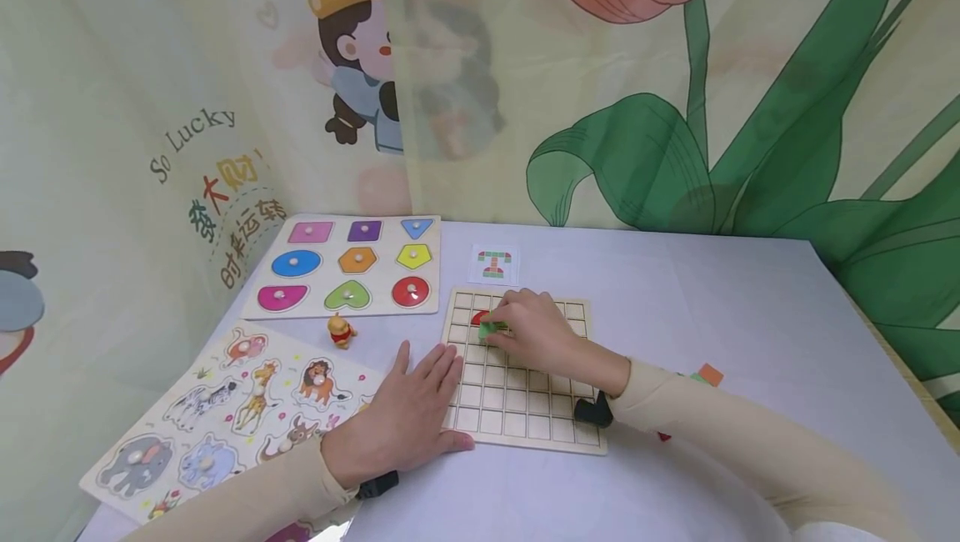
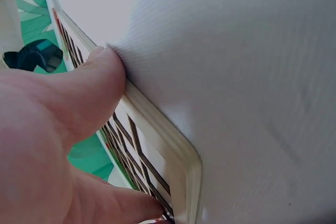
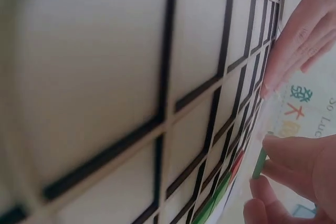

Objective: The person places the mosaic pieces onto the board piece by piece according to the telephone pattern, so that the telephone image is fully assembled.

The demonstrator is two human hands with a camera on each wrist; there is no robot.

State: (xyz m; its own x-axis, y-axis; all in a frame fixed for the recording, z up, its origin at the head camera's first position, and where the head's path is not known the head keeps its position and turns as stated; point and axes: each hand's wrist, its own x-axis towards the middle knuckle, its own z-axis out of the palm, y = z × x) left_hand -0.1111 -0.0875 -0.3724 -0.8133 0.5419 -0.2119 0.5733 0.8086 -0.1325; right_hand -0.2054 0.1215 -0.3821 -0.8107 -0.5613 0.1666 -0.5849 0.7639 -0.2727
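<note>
A wooden grid board (image 1: 491,423) lies on the table in front of me. My right hand (image 1: 542,333) is over its upper part, pinching a thin green tile (image 3: 260,161) between thumb and fingers. Beside that tile, a red piece (image 1: 478,318) sits in the grid near the top left. The right wrist view also shows a green piece (image 3: 214,201) on the grid next to the red one. My left hand (image 1: 416,404) rests at the board's left side with fingers extended, fingertips on its edge. The left thumb (image 2: 105,77) touches the board's near edge.
A pattern card (image 1: 493,265) lies beyond the board. A shape puzzle (image 1: 382,308), an animal puzzle (image 1: 285,342) and a small bear figure (image 1: 341,331) are at left. An orange tile (image 1: 710,373) and other loose pieces lie near my right forearm, partly hidden.
</note>
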